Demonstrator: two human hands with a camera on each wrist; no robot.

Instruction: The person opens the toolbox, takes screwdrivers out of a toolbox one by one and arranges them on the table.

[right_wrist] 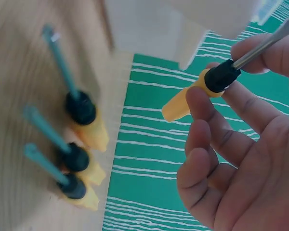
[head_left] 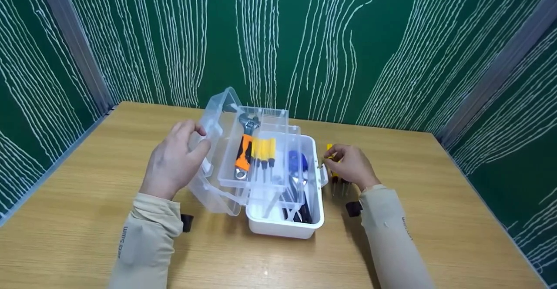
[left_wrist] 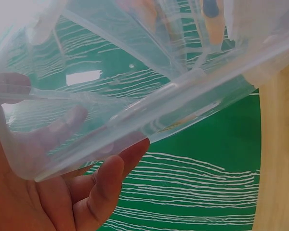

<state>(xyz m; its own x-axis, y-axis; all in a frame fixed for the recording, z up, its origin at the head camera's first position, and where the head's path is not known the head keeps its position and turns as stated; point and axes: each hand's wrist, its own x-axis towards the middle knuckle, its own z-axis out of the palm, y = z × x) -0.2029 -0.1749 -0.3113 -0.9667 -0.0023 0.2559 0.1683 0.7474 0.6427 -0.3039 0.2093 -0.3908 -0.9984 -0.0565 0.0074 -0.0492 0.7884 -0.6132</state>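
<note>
My right hand [head_left: 353, 165] pinches a screwdriver [right_wrist: 222, 76] with a yellow handle, black collar and metal shaft, just right of the white toolbox [head_left: 283, 229]. Its shaft runs along the thumb side in the right wrist view. Below that hand, several more yellow-handled screwdrivers [right_wrist: 80, 108] lie on the table. My left hand [head_left: 169, 160] is beside the box's raised clear lid [head_left: 217, 195], its fingers loosely bent at the lid's edge; part of this hand shows through the plastic in the left wrist view.
Clear trays [head_left: 228, 167] stand out over the box, holding an adjustable wrench [head_left: 244, 152] with an orange-black handle and several yellow screwdrivers [head_left: 263, 150]. A blue object [head_left: 297, 160] and dark-handled tools [head_left: 304, 213] lie in the base. Behind the wooden table [head_left: 78, 236] rises a green wall [head_left: 256, 41].
</note>
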